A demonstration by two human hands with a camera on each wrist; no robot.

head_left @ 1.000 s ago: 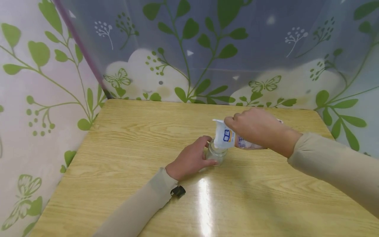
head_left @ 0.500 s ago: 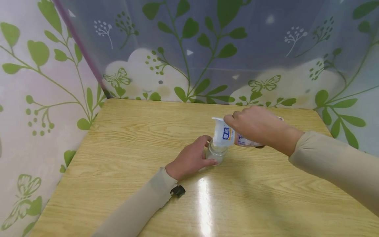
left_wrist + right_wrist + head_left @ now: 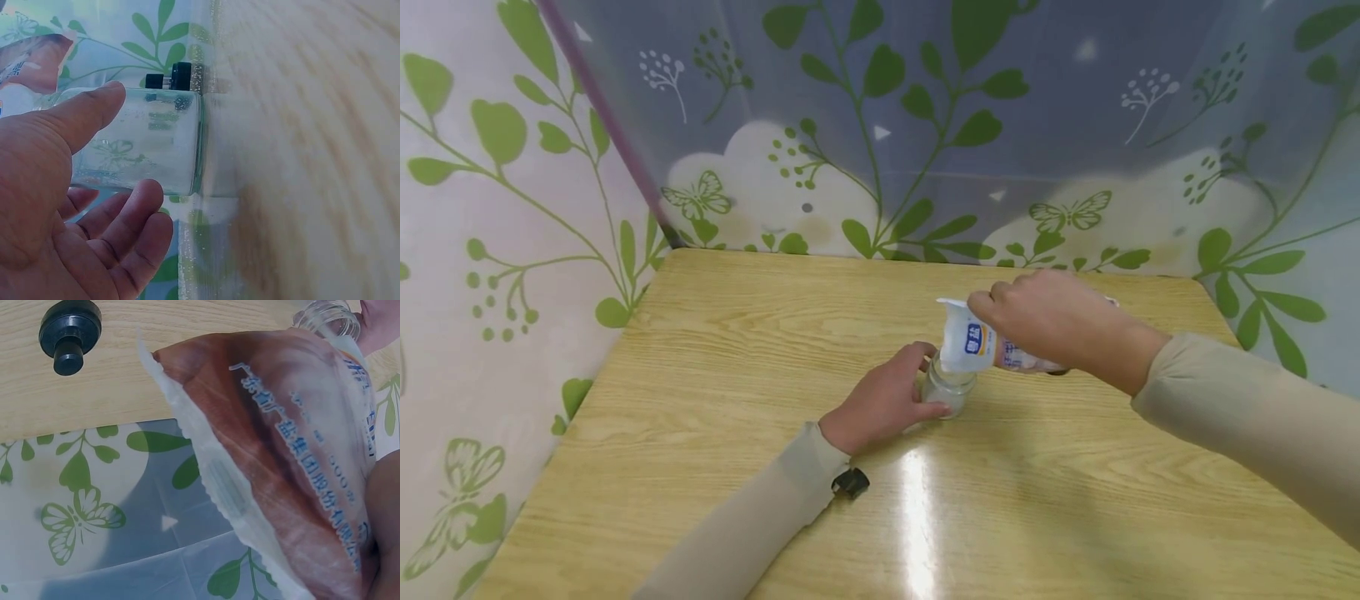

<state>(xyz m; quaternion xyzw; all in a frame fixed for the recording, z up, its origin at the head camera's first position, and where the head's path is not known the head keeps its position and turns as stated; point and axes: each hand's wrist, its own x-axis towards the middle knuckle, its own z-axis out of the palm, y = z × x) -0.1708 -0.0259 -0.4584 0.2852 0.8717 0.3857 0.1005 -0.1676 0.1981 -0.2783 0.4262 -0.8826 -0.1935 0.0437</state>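
My left hand [image 3: 887,400] holds a small clear glass jar [image 3: 949,395] upright on the table, thumb on one side and fingers round the other. Up close, the left wrist view shows the jar's wall [image 3: 137,147] dotted with small specks; how full it is I cannot tell. My right hand [image 3: 1048,321] grips a printed plastic bag of salt [image 3: 968,340], tilted so that its white open end sits at the jar's mouth. In the right wrist view the bag's brown back and white sealed edge [image 3: 219,481] show. Any salt flowing is hidden by the bag.
A black round piece with a smaller knob [image 3: 69,334] lies on the wooden table [image 3: 760,333], behind the right hand and hidden in the head view. Leaf-patterned walls [image 3: 917,167] border the table's back and sides.
The right hand and salt bag have risen very slightly from a second ago, then stayed almost still. The left hand and jar have not visibly moved.
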